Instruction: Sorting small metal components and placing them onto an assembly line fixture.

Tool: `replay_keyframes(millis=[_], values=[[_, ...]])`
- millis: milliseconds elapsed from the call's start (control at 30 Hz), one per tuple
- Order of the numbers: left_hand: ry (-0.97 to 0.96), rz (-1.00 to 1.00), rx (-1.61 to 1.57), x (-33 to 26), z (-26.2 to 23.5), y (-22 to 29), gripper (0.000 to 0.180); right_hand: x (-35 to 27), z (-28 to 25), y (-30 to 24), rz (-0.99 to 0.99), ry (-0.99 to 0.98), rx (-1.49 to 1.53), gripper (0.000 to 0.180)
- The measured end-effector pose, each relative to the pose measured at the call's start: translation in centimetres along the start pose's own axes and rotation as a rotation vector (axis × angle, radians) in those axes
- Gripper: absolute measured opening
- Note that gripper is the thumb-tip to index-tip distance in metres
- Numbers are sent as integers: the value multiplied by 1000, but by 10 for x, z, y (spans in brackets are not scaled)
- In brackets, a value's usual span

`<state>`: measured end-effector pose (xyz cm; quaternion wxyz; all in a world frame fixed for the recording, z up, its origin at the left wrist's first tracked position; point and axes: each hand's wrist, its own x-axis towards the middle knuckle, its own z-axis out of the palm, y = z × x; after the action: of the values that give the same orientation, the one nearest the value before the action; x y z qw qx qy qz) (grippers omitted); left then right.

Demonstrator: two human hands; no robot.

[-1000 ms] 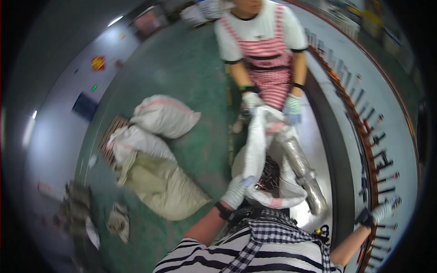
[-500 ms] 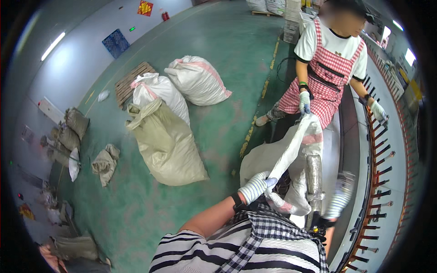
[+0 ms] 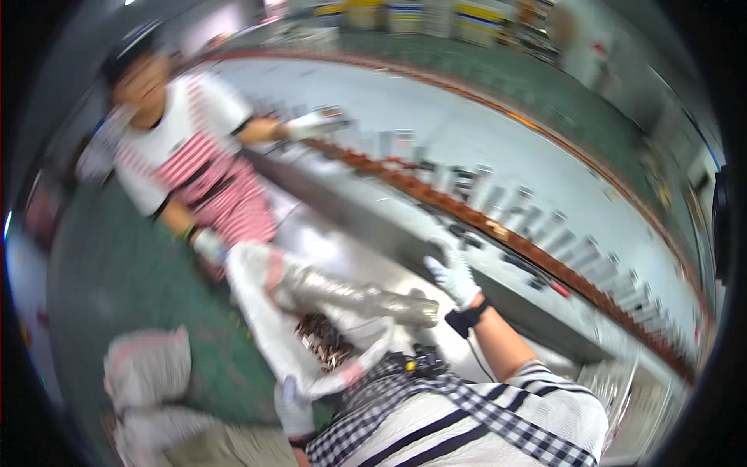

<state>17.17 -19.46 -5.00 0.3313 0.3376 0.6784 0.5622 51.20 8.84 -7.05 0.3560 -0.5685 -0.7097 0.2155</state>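
A white woven sack (image 3: 257, 300) with pink stripes hangs with its mouth spread in front of me. Inside lie many small brown and metallic pieces (image 3: 323, 340). My left hand (image 3: 294, 409), in a pale glove, is closed on the sack's near rim. My right hand (image 3: 455, 279), also gloved, is raised with fingers apart and nothing visible in it, over the metal trough beside the bench. Between my hands a silver-wrapped tube (image 3: 362, 296) reaches over the sack's mouth. A co-worker's gloved hand (image 3: 210, 247) grips the far rim.
The co-worker (image 3: 210, 171), in a red checked apron, stretches the other hand (image 3: 315, 123) toward the bench. Along a brown rail (image 3: 420, 187) stand several upright metal pieces, blurred. Filled sacks (image 3: 148, 366) stand on the green floor at the lower left.
My view has swung to the right, toward the bench. My right hand has moved from beside the tube to over the trough. My left hand still holds the sack's rim.
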Motion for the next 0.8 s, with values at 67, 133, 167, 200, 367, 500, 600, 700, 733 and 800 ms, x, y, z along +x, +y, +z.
replay_keyframes(millis=[67,133,167,200,367,500,600,700,733,800], values=[[-46,137,126,16,1,-27,39,3,-26,1,31,269,294,48],[-51,-68,-35,16,14,-20,46,5,-35,21,113,517,527,48],[-94,11,279,13,16,-6,52,6,-43,28,175,631,616,48],[46,-446,-206,17,32,25,48,8,-51,24,109,695,554,49],[-29,-472,-196,21,35,31,50,86,-71,2,4,791,463,53],[8,-489,-81,23,38,43,54,185,-68,9,96,542,607,36],[60,-559,-110,26,28,31,55,158,-98,-62,-156,733,698,27],[84,-600,-127,26,19,22,55,124,-84,-47,-302,1074,712,28],[96,-621,-151,27,14,15,55,104,-70,-41,6,1177,875,34],[98,-667,-230,30,3,-4,56,95,-68,-16,-29,1420,787,41]])
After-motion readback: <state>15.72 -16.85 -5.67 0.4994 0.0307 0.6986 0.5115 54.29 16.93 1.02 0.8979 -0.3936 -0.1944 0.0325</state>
